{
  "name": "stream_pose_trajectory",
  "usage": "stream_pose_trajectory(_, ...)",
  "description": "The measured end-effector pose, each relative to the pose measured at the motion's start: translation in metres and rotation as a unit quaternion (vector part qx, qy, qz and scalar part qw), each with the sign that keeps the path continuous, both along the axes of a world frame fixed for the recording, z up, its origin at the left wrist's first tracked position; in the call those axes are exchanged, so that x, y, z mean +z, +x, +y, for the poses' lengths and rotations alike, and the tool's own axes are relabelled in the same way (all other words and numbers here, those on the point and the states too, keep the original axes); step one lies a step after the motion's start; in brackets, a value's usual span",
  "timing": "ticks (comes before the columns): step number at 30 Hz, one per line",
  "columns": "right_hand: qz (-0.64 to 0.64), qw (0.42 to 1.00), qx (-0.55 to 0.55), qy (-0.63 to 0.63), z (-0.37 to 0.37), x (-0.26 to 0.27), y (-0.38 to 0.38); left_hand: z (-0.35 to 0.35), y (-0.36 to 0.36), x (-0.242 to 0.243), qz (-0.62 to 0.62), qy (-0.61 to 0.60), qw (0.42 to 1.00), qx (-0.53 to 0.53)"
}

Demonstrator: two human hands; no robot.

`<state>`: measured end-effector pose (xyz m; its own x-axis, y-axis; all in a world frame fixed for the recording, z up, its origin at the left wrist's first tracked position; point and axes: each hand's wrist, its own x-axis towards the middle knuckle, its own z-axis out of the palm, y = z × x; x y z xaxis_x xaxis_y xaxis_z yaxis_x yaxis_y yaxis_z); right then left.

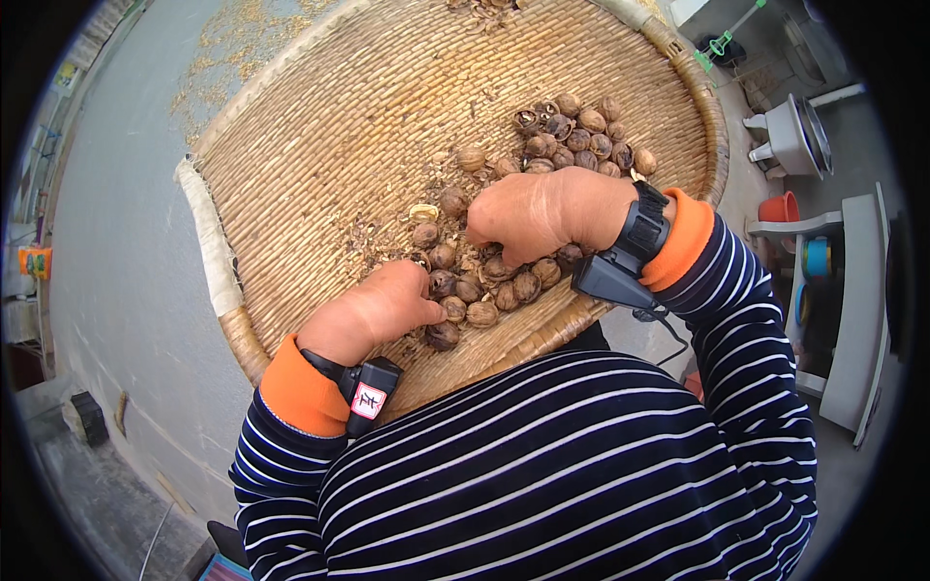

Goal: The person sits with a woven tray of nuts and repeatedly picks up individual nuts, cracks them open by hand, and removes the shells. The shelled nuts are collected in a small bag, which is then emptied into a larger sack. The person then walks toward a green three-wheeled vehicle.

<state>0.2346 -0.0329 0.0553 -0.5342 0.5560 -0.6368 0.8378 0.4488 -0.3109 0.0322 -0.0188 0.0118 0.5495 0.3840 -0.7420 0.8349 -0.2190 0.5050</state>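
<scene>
Several brown walnuts in their shells (482, 314) lie on a large woven wicker tray (327, 167) over my lap. My left hand (378, 305) rests at the left end of the near walnuts, its thumb and fingers around their edge; whether it grips one is hidden. Bent over the middle of the nuts is my right hand (545, 214), its fingertips pointing down among them, and what lies under its palm cannot be seen. Beyond it sits a second cluster of walnuts (578, 139), some with cracked or dark shells. Broken shell bits (370, 236) are scattered beside the nuts.
Shell fragments (483, 11) lie at the tray's far side. A grey floor with scattered grain-like bits (232, 58) is at the left. On the right stand a grey stool (788, 138), a red pot (779, 208) and a pale shelf-like piece of furniture (850, 312).
</scene>
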Motion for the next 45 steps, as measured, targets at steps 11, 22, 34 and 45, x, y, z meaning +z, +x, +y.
stream_pose_trajectory(11, 0.042, 0.997, 0.056, -0.017, -0.01, -0.018, -0.016, -0.004, -0.005, -0.015, -0.217, -0.004, 0.974, 0.062)
stream_pose_trajectory(22, 0.022, 0.989, -0.075, 0.125, 0.005, -0.004, 0.01, -0.005, -0.006, -0.011, -0.097, 0.219, 0.97, -0.044)
stream_pose_trajectory(34, -0.049, 0.992, 0.116, 0.028, -0.023, -0.009, -0.026, 0.006, -0.02, -0.004, -0.214, 0.311, 0.922, 0.081)
stream_pose_trajectory(45, 0.078, 0.996, 0.042, 0.021, -0.014, -0.013, -0.025, 0.018, -0.024, -0.025, -0.292, 0.2, 0.905, 0.237)
